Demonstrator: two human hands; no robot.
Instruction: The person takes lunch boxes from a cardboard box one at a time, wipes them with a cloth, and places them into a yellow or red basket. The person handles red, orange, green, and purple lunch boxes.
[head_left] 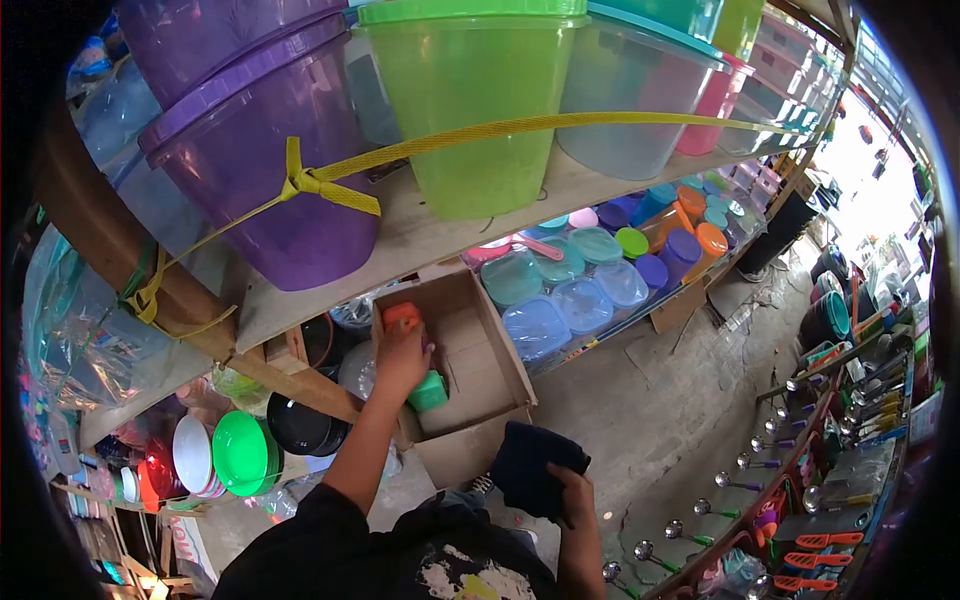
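My left hand [403,358] reaches into an open cardboard box [470,350], its fingers closed around or against an orange-red item [401,318]. Just below that hand a green container [429,391] lies in the box, near its left wall. My right hand [573,492] grips a dark navy cloth [537,470] outside the box, at its lower right. The fingertips of my left hand are partly hidden by the hand itself.
Above the box a wooden shelf [420,222] bears purple, green and clear tubs behind a yellow strap [450,137]. Lidded containers [582,303] stand at the right. Bowls [241,453] sit at the left. Ladles [692,533] hang at the lower right.
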